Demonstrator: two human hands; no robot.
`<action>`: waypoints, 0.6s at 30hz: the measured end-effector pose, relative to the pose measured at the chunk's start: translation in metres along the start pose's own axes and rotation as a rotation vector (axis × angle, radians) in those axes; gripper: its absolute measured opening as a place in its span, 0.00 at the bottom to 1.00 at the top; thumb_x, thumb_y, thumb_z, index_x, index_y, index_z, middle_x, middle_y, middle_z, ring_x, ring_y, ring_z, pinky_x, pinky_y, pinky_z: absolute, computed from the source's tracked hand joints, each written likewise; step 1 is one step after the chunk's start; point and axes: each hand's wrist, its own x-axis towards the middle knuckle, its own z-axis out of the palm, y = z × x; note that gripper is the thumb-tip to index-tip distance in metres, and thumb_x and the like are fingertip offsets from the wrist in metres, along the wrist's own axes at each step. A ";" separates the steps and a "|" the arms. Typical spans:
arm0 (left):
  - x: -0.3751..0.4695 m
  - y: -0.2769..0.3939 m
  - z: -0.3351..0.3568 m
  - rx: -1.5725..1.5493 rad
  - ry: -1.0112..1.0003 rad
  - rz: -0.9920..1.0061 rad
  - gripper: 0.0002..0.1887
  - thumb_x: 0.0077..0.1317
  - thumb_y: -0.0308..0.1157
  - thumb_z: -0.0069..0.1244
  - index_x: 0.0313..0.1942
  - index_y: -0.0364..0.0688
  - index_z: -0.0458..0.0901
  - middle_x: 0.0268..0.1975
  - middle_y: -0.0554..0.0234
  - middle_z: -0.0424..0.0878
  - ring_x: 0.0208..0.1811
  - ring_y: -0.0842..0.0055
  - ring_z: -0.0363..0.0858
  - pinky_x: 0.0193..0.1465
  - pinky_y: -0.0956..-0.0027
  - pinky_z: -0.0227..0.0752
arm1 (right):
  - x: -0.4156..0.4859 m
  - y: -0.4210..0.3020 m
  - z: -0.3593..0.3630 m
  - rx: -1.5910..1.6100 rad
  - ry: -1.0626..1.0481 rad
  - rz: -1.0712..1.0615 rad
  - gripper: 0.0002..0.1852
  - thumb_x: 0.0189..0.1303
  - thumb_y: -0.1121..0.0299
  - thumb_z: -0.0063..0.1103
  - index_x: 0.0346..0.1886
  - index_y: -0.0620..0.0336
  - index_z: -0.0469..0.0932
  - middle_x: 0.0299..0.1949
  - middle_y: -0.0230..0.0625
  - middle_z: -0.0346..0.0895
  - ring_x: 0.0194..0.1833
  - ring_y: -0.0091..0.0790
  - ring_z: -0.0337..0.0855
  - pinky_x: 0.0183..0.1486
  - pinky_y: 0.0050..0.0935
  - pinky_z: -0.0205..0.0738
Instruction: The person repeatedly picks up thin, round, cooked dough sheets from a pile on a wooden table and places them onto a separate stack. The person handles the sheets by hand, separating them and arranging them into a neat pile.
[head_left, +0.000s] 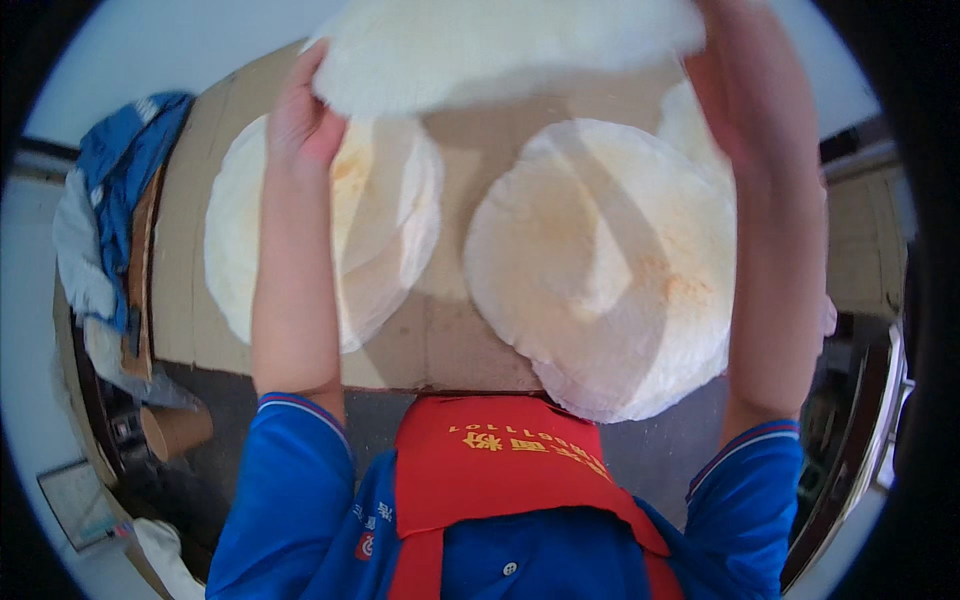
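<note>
Between my raised hands hangs a large round flatbread (480, 52), pale and slightly blurred, its far edge cut off by the top of the view. My left hand (307, 120) grips its left edge, the thumb partly behind the bread. At the opposite edge is my right hand (720, 82), blurred, with its fingers mostly hidden or out of view. Below lie two more flatbreads on a cardboard-covered table: the left flatbread (394, 225) passes under my left forearm, and the right flatbread (585, 262) shows browned spots and overhangs the front edge.
The cardboard sheet (450, 322) covers the tabletop. Part of another flatbread (686, 120) shows behind my right forearm. Blue and grey cloth (131, 180) hangs at the table's left end. A brown cylindrical container (176, 431) stands lower left. My red apron (495, 465) bears writing.
</note>
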 end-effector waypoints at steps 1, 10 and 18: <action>-0.021 0.031 -0.032 0.076 0.029 0.043 0.18 0.61 0.29 0.44 0.50 0.29 0.67 0.49 0.54 0.73 0.50 0.70 0.72 0.55 0.68 0.66 | -0.011 0.029 0.020 -0.285 0.111 0.080 0.15 0.52 0.57 0.54 0.28 0.62 0.75 0.24 0.29 0.72 0.28 0.23 0.72 0.33 0.25 0.64; -0.117 0.051 -0.325 0.608 0.555 -0.141 0.23 0.56 0.29 0.49 0.51 0.28 0.65 0.49 0.52 0.73 0.51 0.69 0.70 0.55 0.70 0.62 | -0.174 0.229 0.283 0.804 -0.160 1.365 0.21 0.60 0.65 0.49 0.50 0.72 0.63 0.46 0.46 0.70 0.45 0.35 0.73 0.46 0.31 0.74; -0.116 0.121 -0.380 0.912 0.592 -0.181 0.19 0.53 0.33 0.51 0.42 0.28 0.72 0.40 0.54 0.77 0.37 0.73 0.76 0.39 0.70 0.68 | -0.208 0.187 0.325 0.870 -0.513 1.422 0.17 0.61 0.60 0.48 0.42 0.67 0.69 0.37 0.41 0.74 0.35 0.32 0.77 0.39 0.24 0.74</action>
